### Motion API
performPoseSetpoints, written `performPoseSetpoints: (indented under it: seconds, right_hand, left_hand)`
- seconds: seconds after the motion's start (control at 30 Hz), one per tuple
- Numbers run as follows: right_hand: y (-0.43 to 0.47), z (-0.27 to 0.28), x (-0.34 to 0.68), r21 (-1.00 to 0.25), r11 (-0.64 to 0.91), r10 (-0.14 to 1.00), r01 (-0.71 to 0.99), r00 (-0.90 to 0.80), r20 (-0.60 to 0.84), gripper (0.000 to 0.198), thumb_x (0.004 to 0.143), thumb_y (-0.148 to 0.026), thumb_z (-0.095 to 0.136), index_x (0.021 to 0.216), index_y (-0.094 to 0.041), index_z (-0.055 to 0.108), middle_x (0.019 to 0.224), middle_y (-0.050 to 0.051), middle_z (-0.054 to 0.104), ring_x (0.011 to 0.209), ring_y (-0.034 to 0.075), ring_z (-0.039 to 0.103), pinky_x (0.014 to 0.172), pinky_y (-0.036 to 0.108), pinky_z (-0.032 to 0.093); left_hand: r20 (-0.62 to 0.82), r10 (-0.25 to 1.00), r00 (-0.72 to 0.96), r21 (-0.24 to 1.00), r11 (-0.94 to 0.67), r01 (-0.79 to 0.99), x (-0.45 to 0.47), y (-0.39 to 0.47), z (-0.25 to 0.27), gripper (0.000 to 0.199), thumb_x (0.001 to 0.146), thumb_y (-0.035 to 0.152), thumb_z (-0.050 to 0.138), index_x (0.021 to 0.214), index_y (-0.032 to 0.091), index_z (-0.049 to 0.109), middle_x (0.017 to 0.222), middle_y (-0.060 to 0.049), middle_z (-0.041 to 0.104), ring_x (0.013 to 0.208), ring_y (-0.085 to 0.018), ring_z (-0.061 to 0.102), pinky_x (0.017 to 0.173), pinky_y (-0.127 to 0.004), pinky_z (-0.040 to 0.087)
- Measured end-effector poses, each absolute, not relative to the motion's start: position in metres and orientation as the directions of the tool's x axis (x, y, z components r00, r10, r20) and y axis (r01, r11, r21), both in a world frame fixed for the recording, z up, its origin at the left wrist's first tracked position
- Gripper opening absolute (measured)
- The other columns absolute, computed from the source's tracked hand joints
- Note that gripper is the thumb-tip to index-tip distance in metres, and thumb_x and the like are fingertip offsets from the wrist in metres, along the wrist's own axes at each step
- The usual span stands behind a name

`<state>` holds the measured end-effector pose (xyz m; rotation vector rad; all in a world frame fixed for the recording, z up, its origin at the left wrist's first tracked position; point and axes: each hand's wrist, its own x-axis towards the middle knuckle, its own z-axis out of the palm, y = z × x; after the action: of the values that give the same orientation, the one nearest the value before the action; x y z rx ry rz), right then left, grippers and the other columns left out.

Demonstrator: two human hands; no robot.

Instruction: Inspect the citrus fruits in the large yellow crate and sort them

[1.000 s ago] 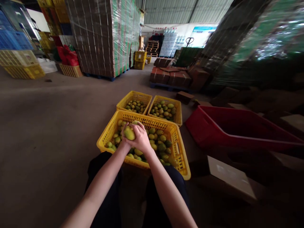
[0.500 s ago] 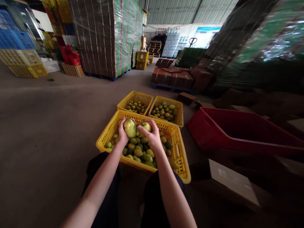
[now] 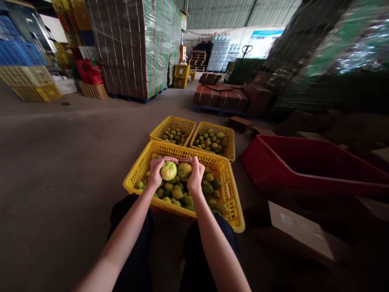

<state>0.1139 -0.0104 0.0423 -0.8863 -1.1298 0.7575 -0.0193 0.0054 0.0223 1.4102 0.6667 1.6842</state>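
Observation:
My left hand [image 3: 157, 170] is wrapped round a bumpy yellow-green citrus fruit [image 3: 168, 170]. Beside it, my right hand [image 3: 196, 172] grips a second citrus fruit [image 3: 184, 170], greener and partly covered by the fingers. Both hands are close together, their fingers reaching round the far side of the fruits. Under them stands a large yellow plastic crate [image 3: 136, 169] with slotted walls. Many green and yellow citrus fruits [image 3: 177, 194] lie in it, some hidden by my hands and forearms.
Two smaller yellow crates [image 3: 194, 140] with fruit stand just beyond. To the right are a red plastic tub [image 3: 258, 162] and a cardboard box [image 3: 299, 229]. Farther off, a wrapped stack of cartons [image 3: 121, 48] and flat brown cartons on a pallet [image 3: 221, 97] stand on the floor.
Both hands have moved slightly down toward the fruit in the crate. The held fruits have been turned, and the right hand has rotated round its fruit.

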Motion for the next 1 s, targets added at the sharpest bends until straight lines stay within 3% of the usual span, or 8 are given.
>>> performPoseSetpoints:
  seconds: [0.13, 0.4, 0.6, 1.0]
  right_hand:
    - [-0.010, 0.043, 0.110, -0.879, 0.461, 0.861, -0.116, 0.299, 0.412, 0.057, 0.086, -0.062, 0.045, 0.056, -0.020, 0.069, 0.059, 0.003, 0.068, 0.063, 0.021, 0.064, 0.071, 0.034, 0.049]
    - [0.002, 0.036, 0.095, -0.884, 0.284, 0.931, -0.370, 0.328, 0.161, 0.059, 0.082, -0.063, 0.041, 0.050, -0.020, 0.064, 0.056, 0.005, 0.066, 0.068, 0.022, 0.066, 0.077, 0.035, 0.051]
    - [0.007, 0.035, 0.083, -0.826, 0.238, 0.949, -0.511, 0.304, 0.085, 0.056, 0.081, -0.063, 0.046, 0.052, -0.019, 0.067, 0.058, 0.005, 0.067, 0.065, 0.020, 0.064, 0.073, 0.033, 0.051]
    - [0.009, 0.036, 0.081, -0.706, 0.131, 0.968, -0.696, 0.243, -0.061, 0.050, 0.080, -0.055, 0.048, 0.053, -0.018, 0.068, 0.057, 0.005, 0.067, 0.059, 0.017, 0.063, 0.065, 0.030, 0.051]
  left_hand:
    - [0.604, 0.797, -0.020, 0.782, -0.597, -0.179, -0.021, 0.006, 0.021, 0.048, 0.087, 0.050, 0.042, 0.075, 0.017, 0.074, 0.079, -0.009, 0.074, 0.080, -0.025, 0.068, 0.075, -0.037, 0.051]
    - [0.726, 0.686, 0.048, 0.687, -0.723, -0.069, -0.030, -0.001, 0.030, 0.041, 0.092, 0.042, 0.044, 0.086, 0.017, 0.077, 0.087, -0.008, 0.076, 0.085, -0.025, 0.069, 0.078, -0.036, 0.050]
    - [0.802, 0.596, 0.047, 0.596, -0.803, 0.012, -0.037, -0.004, 0.034, 0.036, 0.094, 0.036, 0.044, 0.091, 0.018, 0.076, 0.090, -0.008, 0.075, 0.086, -0.024, 0.069, 0.077, -0.035, 0.050]
    - [0.922, 0.370, 0.117, 0.324, -0.900, 0.292, -0.029, -0.013, 0.040, 0.027, 0.092, 0.024, 0.044, 0.099, 0.019, 0.069, 0.089, -0.008, 0.074, 0.086, -0.021, 0.068, 0.078, -0.037, 0.053]
